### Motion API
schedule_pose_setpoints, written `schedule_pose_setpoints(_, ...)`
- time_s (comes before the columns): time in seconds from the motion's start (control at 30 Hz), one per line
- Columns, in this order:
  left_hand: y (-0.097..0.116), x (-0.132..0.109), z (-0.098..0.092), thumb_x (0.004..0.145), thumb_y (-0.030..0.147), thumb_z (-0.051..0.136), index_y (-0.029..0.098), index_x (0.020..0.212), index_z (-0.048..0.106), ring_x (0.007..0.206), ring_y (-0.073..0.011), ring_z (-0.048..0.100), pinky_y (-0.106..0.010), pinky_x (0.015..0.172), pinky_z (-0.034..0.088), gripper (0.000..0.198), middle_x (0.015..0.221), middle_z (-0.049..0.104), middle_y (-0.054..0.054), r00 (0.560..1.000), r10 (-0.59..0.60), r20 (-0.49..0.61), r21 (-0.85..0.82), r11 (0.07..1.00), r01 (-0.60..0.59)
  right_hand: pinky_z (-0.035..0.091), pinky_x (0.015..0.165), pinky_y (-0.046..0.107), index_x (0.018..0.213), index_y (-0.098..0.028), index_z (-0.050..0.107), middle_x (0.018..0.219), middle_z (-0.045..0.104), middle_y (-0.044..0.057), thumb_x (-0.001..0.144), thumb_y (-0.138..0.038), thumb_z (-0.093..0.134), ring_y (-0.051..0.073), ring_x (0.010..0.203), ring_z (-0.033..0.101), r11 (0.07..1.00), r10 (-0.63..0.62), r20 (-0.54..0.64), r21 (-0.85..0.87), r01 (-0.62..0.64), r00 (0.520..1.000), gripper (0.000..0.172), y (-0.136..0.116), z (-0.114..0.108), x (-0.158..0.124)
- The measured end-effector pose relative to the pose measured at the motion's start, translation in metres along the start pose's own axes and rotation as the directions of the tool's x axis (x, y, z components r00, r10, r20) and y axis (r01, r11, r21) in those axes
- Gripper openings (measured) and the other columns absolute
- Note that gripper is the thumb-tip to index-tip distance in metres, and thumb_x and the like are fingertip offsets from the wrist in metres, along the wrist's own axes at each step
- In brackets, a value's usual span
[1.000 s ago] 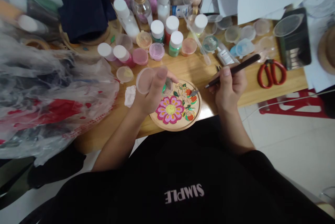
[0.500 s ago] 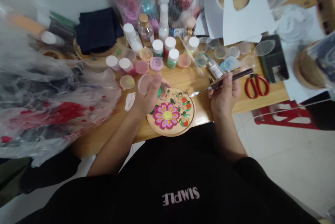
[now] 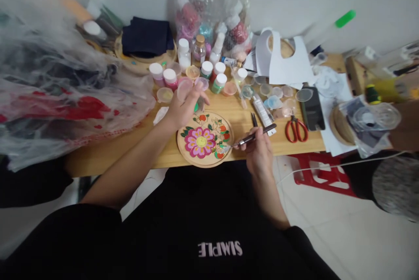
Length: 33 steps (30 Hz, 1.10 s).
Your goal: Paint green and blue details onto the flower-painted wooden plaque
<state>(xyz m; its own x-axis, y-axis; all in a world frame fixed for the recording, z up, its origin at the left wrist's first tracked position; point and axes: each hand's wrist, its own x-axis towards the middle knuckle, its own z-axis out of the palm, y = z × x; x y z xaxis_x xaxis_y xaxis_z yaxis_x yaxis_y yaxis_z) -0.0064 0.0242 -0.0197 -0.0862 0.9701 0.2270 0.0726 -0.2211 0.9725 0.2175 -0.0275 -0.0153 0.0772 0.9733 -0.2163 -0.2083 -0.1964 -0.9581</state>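
Observation:
My left hand (image 3: 186, 109) is closed round a small clear plastic cup with green paint (image 3: 197, 107) in it, above the far left edge of a round wooden plaque. The fingers hide much of the cup. On the plaque (image 3: 182, 152) are a large pink and purple flower (image 3: 200, 141) with a yellow centre and smaller orange and green motifs. My right hand (image 3: 260, 151) grips the dark handle of a small palette knife (image 3: 250, 138). The knife's metal tip points left, over the right side of the plaque.
Several white-capped paint jars (image 3: 207, 70) and small cups stand behind the plaque. Farther right lie a white tube (image 3: 262, 110), black tweezers (image 3: 254, 119), red-handled pliers (image 3: 296, 130) and a dark phone (image 3: 312, 110). A plastic bag (image 3: 124, 105) covers the table's left side.
My right hand has brought the palette knife nearer to me, its tip now over the plaque's lower right motifs. My left hand still holds the cup. The view has shifted, showing more wall.

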Motion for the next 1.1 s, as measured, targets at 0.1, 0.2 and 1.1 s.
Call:
schedule_pose_setpoints(0.1, 0.000, 0.002, 0.000, 0.092, 0.083, 0.042, 0.021, 0.056, 0.065, 0.046, -0.0112, 0.052, -0.027, 0.047, 0.039, 0.076, 0.049, 0.057, -0.002, 0.997, 0.066, -0.049, 0.012, 0.998, -0.065, 0.049, 0.045, 0.027, 0.079, -0.025, 0.055, 0.045, 0.056, -0.009, 0.076, -0.073, 0.074, 0.013, 0.041, 0.056, 0.999, 0.039, 0.012, -0.024, -0.038, 0.999, 0.052, 0.008, 0.000, -0.008)
schedule_pose_setpoints(0.2, 0.000, 0.004, 0.000, 0.091, 0.085, 0.041, 0.021, 0.057, 0.065, 0.045, -0.0116, 0.053, -0.027, 0.046, 0.037, 0.076, 0.049, 0.058, -0.002, 0.993, 0.106, -0.041, 0.001, 0.994, -0.106, 0.046, 0.045, 0.026, 0.079, -0.025, 0.055, 0.044, 0.054, -0.010, 0.074, -0.074, 0.075, 0.012, 0.041, 0.055, 0.999, 0.035, 0.002, -0.025, -0.035, 0.999, 0.054, 0.014, -0.001, -0.013)
schedule_pose_setpoints(1.1, -0.006, 0.006, 0.008, 0.087, 0.089, 0.039, 0.023, 0.056, 0.065, 0.042, -0.0077, 0.044, -0.030, 0.043, 0.033, 0.077, 0.046, 0.057, -0.001, 0.997, 0.072, 0.031, -0.043, 0.997, -0.070, 0.053, 0.052, 0.027, 0.079, -0.025, 0.050, 0.055, 0.058, -0.011, 0.079, -0.060, 0.080, 0.010, 0.043, 0.055, 0.943, -0.327, -0.144, -0.111, 0.313, 0.934, 0.046, 0.020, -0.026, -0.010)
